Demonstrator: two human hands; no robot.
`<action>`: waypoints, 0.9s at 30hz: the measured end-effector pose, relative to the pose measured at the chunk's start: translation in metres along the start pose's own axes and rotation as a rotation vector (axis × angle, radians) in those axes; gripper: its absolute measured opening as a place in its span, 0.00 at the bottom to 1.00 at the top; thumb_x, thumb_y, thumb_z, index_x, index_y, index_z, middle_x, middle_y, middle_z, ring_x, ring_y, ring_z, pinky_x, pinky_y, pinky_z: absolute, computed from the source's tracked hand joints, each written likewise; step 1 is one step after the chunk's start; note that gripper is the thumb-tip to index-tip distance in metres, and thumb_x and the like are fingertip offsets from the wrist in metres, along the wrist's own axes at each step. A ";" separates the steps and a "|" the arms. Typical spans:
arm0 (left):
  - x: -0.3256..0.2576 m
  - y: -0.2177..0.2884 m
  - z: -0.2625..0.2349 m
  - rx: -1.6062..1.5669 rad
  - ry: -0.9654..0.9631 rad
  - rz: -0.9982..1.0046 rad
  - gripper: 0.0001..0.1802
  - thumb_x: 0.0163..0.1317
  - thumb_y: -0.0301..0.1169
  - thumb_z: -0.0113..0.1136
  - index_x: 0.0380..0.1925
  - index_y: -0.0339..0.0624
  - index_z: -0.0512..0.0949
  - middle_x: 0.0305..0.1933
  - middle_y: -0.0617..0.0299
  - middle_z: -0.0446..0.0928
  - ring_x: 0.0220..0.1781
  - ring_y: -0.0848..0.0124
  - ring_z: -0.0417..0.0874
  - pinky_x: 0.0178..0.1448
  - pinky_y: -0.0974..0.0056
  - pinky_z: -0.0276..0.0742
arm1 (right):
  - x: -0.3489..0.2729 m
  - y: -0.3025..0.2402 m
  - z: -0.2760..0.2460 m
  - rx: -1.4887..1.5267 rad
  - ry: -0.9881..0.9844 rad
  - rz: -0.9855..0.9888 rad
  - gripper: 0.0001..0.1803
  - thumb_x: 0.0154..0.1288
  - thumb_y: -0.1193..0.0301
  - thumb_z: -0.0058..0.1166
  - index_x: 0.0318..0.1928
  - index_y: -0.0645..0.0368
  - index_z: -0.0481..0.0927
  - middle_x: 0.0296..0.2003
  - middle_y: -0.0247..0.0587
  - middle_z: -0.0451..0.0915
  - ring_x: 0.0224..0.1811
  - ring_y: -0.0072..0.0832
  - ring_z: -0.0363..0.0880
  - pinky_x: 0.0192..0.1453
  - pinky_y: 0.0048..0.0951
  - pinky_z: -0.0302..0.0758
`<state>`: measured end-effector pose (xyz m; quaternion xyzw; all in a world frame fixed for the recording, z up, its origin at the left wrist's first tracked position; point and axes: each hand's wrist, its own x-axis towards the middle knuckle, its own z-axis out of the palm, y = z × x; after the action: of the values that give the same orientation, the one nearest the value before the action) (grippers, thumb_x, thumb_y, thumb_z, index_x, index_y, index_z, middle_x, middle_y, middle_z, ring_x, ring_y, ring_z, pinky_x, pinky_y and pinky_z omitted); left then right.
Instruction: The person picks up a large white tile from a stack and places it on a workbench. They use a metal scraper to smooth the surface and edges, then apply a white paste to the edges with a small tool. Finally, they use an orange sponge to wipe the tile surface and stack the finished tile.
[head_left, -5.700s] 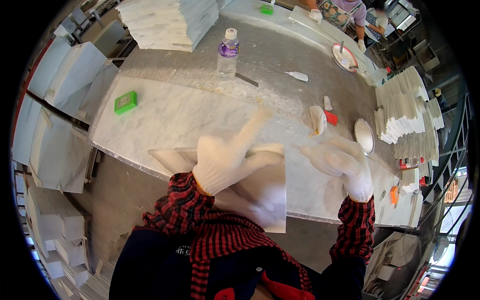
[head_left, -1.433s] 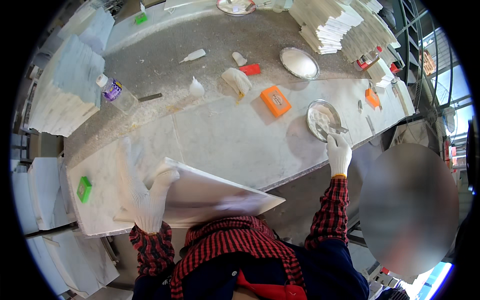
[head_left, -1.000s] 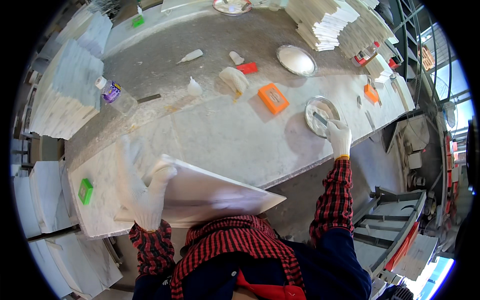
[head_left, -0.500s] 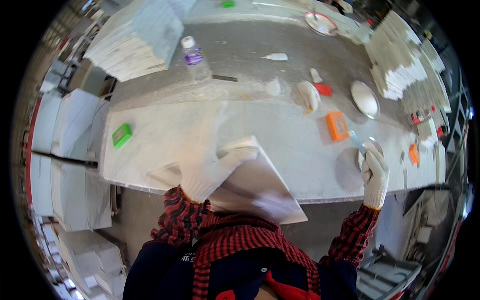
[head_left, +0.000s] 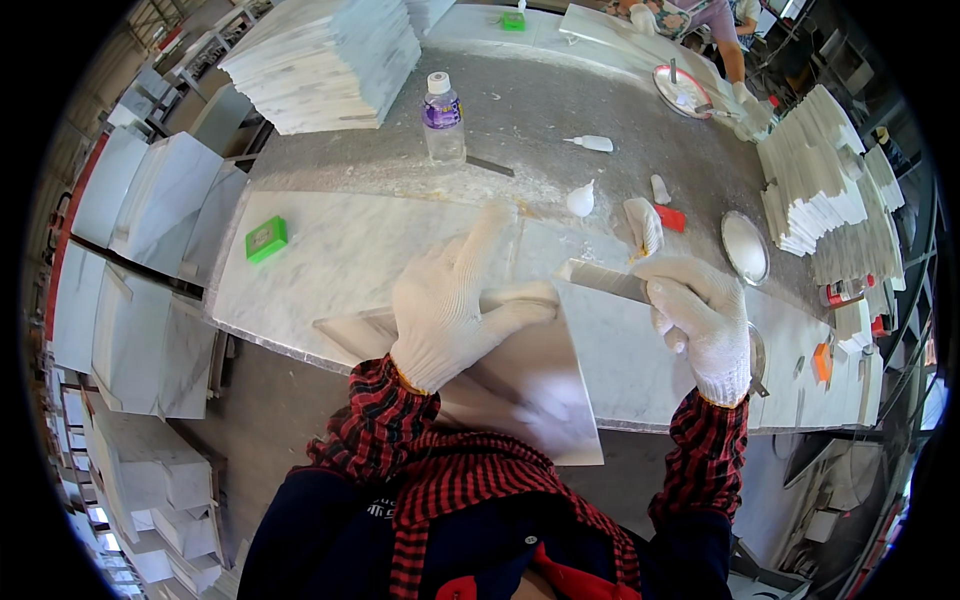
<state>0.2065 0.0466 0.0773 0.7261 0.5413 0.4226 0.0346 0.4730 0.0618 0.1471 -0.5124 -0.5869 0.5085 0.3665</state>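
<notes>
My left hand [head_left: 440, 310], in a white knit glove, holds the top edge of a pale marble tile [head_left: 540, 385]. Its thumb lies along that edge and its fingers stretch away from me. The tile slants down toward my body over the table's near edge. In my gloved right hand [head_left: 700, 315] is a putty knife [head_left: 605, 280], its flat blade pointing left near the tile's upper right corner. My hand covers the knife's handle. Beside my right wrist a small metal bowl [head_left: 757, 350] is partly hidden.
A marble-topped table [head_left: 340, 230] bears a bottle [head_left: 444, 130], a green box [head_left: 266, 239], a dish of white powder [head_left: 745, 248], a small white squeeze bottle [head_left: 590, 143] and a red block [head_left: 670, 218]. Tile stacks [head_left: 325, 70] stand at the back. Another person's arm [head_left: 730, 55] shows at far right.
My right hand has moved left with the putty knife, from the small metal bowl to beside the tile's top corner. My left hand stays on the tile. The view has shifted.
</notes>
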 end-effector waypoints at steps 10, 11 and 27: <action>0.000 -0.001 0.001 0.016 0.007 -0.005 0.54 0.42 0.58 0.79 0.66 0.39 0.74 0.41 0.52 0.84 0.43 0.54 0.86 0.46 0.56 0.81 | 0.001 -0.004 0.001 -0.116 0.005 -0.009 0.11 0.71 0.73 0.56 0.47 0.63 0.88 0.26 0.30 0.79 0.23 0.12 0.73 0.24 0.18 0.64; 0.000 -0.001 0.001 0.019 0.001 -0.010 0.54 0.42 0.58 0.79 0.66 0.39 0.74 0.41 0.52 0.84 0.43 0.54 0.86 0.46 0.56 0.81 | 0.001 -0.005 0.000 -0.120 -0.002 -0.010 0.11 0.71 0.73 0.56 0.47 0.63 0.88 0.26 0.30 0.79 0.24 0.12 0.73 0.24 0.17 0.65; -0.001 -0.002 0.002 0.005 0.026 0.012 0.54 0.42 0.58 0.80 0.66 0.38 0.74 0.43 0.52 0.84 0.43 0.55 0.86 0.45 0.56 0.81 | 0.000 -0.008 0.001 -0.126 -0.033 -0.051 0.11 0.72 0.74 0.55 0.47 0.64 0.87 0.27 0.30 0.80 0.25 0.13 0.75 0.25 0.17 0.67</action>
<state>0.2066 0.0469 0.0743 0.7237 0.5386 0.4309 0.0232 0.4698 0.0622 0.1549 -0.5109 -0.6366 0.4693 0.3368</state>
